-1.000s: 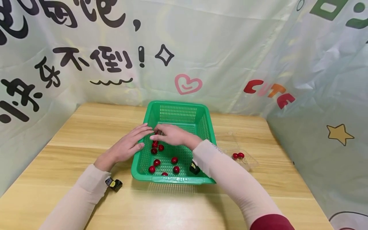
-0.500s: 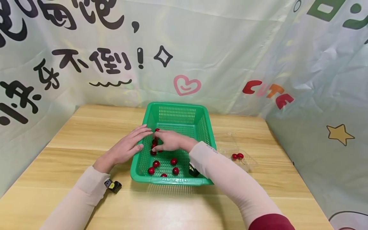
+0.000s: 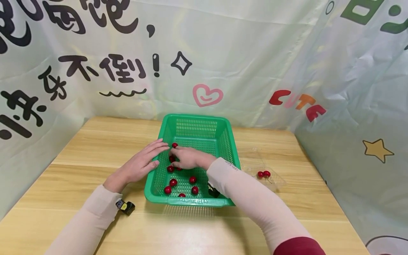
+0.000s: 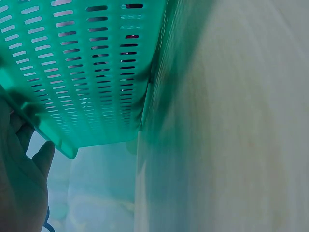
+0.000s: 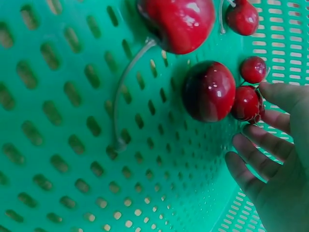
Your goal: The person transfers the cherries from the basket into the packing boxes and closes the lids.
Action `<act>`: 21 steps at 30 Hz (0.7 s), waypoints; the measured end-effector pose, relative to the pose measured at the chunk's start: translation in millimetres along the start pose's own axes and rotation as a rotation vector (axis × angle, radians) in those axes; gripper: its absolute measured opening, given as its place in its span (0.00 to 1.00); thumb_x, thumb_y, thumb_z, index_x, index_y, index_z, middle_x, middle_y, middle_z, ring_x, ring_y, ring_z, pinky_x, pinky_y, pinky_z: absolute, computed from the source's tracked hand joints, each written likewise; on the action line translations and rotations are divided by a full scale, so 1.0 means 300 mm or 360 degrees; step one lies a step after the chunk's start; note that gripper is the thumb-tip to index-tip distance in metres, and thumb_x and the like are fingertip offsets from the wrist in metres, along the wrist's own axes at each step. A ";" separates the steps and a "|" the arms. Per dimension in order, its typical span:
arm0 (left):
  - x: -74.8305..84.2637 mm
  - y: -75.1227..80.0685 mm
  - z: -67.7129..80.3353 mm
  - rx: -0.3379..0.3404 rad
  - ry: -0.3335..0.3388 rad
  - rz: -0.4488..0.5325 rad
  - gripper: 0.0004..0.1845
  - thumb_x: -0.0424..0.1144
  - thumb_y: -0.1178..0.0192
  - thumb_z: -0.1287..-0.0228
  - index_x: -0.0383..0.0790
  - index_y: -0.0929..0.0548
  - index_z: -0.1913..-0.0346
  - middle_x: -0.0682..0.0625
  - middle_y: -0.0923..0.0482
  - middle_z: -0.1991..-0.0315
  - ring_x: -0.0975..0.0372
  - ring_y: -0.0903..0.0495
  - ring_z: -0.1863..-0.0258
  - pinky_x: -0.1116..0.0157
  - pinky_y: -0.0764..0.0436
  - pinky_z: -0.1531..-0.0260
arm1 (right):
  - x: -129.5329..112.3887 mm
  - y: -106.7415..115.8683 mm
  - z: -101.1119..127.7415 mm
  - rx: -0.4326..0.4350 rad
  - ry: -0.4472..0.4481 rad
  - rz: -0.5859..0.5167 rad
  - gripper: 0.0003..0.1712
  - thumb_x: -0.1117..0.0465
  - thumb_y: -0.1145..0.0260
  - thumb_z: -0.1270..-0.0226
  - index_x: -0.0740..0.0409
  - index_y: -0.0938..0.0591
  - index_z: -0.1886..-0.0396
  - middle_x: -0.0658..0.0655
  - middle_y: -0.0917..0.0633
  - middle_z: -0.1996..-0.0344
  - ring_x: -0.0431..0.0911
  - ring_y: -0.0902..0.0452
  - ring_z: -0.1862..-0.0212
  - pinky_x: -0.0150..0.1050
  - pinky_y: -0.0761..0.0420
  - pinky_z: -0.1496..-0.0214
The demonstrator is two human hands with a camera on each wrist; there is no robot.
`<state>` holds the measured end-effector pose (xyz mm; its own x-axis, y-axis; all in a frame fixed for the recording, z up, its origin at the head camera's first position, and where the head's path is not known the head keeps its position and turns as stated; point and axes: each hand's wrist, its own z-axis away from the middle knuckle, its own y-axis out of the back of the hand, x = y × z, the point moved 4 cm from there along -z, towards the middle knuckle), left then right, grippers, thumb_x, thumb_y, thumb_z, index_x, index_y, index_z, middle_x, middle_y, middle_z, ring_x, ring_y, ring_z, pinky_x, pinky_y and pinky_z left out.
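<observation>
A green plastic basket with slotted walls holds several red cherries. My left hand rests on its left rim with the fingers extended; the left wrist view shows the thumb below that rim, outside the wall. Inside the basket, my right hand reaches in among the cherries along the left wall. In the right wrist view, its thumb and index finger meet at the right side of a cherry and pinch it, while the other fingers stay spread. A larger, darker cherry lies close beside it.
Right of the basket, a clear plastic box lies on the wooden table with two cherries in it. A printed cloth hangs behind the table and along its sides.
My right hand has shifted down the left wall toward me, spreading its fingers and then drawing them in around a cherry. A cherry farther back is now uncovered. My left hand stays on the rim.
</observation>
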<state>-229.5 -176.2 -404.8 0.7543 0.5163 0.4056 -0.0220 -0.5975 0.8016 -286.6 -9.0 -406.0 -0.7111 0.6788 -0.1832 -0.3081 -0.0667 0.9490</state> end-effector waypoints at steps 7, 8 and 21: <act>0.001 0.001 0.000 0.0000 -0.0004 -0.0001 0.28 0.32 0.47 0.30 0.39 0.34 0.28 0.45 0.40 0.27 0.50 0.52 0.25 0.46 0.46 0.30 | -0.001 -0.007 -0.010 0.0011 0.0011 0.0046 0.24 0.47 0.42 0.27 0.50 0.28 0.36 0.51 0.23 0.45 0.44 0.25 0.44 0.41 0.26 0.40; 0.001 0.001 0.001 -0.0001 -0.0003 -0.0002 0.28 0.32 0.47 0.30 0.39 0.34 0.28 0.46 0.41 0.27 0.50 0.52 0.25 0.46 0.46 0.30 | -0.003 -0.008 -0.010 0.0014 0.0014 0.0056 0.24 0.47 0.41 0.27 0.49 0.28 0.37 0.51 0.23 0.45 0.44 0.25 0.44 0.41 0.26 0.40; 0.002 0.003 0.000 0.0014 -0.0033 -0.0005 0.27 0.34 0.47 0.29 0.39 0.33 0.29 0.46 0.40 0.28 0.50 0.51 0.25 0.50 0.47 0.29 | -0.009 0.001 -0.008 0.0027 0.0069 0.0112 0.13 0.55 0.38 0.29 0.49 0.23 0.47 0.48 0.21 0.55 0.42 0.25 0.52 0.40 0.24 0.44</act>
<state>-229.0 -176.3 -403.8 0.7678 0.5055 0.3935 -0.0138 -0.6011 0.7991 -286.2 -12.5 -405.9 -0.7574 0.6406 -0.1264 -0.2457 -0.1003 0.9641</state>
